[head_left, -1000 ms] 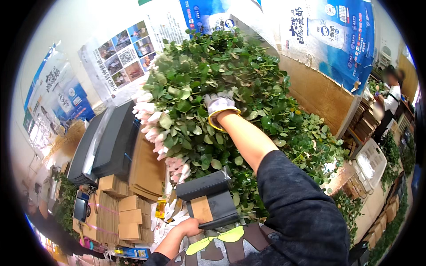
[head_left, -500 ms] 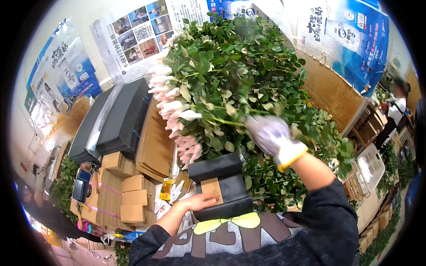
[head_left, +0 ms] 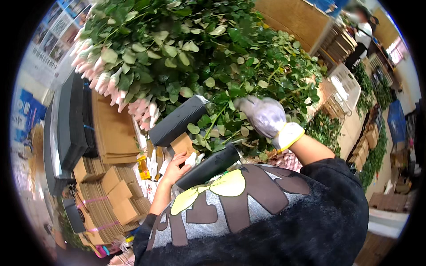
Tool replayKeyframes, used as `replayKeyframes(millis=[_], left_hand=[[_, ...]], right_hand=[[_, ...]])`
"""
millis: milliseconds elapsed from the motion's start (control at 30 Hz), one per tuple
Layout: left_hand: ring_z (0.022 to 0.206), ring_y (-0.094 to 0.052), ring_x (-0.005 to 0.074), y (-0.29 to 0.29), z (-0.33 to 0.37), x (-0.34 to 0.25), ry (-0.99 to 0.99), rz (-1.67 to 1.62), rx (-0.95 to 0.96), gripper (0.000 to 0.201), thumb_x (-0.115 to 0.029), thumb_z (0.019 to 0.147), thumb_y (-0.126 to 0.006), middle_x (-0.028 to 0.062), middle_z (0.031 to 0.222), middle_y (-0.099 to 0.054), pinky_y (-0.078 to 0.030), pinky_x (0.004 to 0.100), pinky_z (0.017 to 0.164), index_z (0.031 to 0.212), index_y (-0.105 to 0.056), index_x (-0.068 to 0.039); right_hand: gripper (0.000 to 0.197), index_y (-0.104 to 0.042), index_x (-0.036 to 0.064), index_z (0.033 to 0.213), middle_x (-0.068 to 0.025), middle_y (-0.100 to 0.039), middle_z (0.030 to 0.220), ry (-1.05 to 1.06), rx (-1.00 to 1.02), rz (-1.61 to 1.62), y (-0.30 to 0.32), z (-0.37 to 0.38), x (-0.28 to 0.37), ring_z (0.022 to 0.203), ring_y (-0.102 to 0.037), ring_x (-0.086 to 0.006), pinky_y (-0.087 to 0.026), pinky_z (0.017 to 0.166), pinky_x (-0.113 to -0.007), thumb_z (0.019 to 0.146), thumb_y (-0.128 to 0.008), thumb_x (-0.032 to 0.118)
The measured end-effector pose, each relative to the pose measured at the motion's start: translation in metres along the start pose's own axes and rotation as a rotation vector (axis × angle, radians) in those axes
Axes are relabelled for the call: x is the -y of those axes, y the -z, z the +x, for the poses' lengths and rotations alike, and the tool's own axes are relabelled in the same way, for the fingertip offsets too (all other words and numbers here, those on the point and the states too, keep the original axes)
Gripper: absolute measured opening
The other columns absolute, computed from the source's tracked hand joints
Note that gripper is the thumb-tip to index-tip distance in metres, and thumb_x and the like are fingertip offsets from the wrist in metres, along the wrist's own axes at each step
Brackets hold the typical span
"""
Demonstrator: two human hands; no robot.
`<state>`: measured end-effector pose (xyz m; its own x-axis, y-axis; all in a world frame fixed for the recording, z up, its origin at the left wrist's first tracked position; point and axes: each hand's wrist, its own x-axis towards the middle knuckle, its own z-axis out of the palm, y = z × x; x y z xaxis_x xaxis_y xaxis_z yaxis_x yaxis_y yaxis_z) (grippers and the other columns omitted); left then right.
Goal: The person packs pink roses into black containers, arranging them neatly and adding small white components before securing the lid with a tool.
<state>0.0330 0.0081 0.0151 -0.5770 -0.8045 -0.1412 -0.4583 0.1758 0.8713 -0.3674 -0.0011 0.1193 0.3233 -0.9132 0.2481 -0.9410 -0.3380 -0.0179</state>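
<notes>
A black foam cradle with two raised sides [head_left: 179, 120] lies in front of me, tilted, with a small cardboard piece [head_left: 182, 143] in it. My left hand [head_left: 176, 167] is bare and open, fingers slightly bent, at the cardboard's near edge. A pale rosebud in a white sleeve [head_left: 192, 159] lies right beside its fingertips. My right hand [head_left: 265, 119], in a white glove with a yellow cuff, is closed over the leafy stem of that rose, which lies across the cradle. Its fingertips are blurred against the leaves. Behind is a big heap of leafy roses [head_left: 208, 57].
Pink sleeved buds [head_left: 102, 82] line the heap's left edge. To the left stand cardboard sheets [head_left: 113, 128], black foam blocks [head_left: 73, 119], bundled cardboard pieces [head_left: 95, 204] and a phone [head_left: 73, 215]. A white crate [head_left: 346, 88] and a person [head_left: 361, 37] are at the far right.
My right hand has drawn a rose from the heap down toward the cradle. My left fingers have bent beside its bud. The whole view has turned and shifted to the right.
</notes>
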Motion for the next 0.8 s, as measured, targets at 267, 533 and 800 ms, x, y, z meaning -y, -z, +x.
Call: replayKeyframes(millis=[267,533,800], left_hand=[[0.130,-0.035,0.0321,0.001,0.008,-0.012,-0.005,0.139,0.165,0.046,-0.035,0.083,-0.065,0.0087,0.125,-0.058,-0.029,0.0430,0.108,0.120,-0.061,-0.008],[0.106,-0.052,0.0276,-0.004,0.002,0.000,-0.133,-0.028,-0.038,0.030,-0.025,0.084,-0.061,0.0126,0.104,-0.063,-0.033,0.0385,0.098,0.101,-0.065,0.000],[0.103,-0.051,0.0274,-0.004,-0.001,-0.006,-0.041,0.068,-0.028,0.027,-0.022,0.084,-0.062,0.0117,0.100,-0.062,-0.038,0.0355,0.095,0.099,-0.065,-0.001]], right_hand=[[0.028,-0.065,0.0113,0.103,-0.0143,-0.067,0.100,0.036,0.604,0.062,-0.017,0.087,0.024,0.090,-0.066,-0.0313,-0.053,0.073,-0.042,0.076,-0.057,0.012],[0.007,-0.059,0.0141,0.072,-0.0049,-0.062,0.069,0.213,-0.027,0.038,0.022,0.054,0.027,0.062,-0.063,-0.0264,-0.047,0.051,-0.040,0.074,-0.057,0.020],[0.033,-0.051,0.0083,0.120,-0.0195,-0.065,0.097,-0.079,0.514,0.196,-0.010,0.006,0.019,0.088,-0.065,-0.0359,-0.053,0.072,-0.044,0.089,-0.046,0.019]])
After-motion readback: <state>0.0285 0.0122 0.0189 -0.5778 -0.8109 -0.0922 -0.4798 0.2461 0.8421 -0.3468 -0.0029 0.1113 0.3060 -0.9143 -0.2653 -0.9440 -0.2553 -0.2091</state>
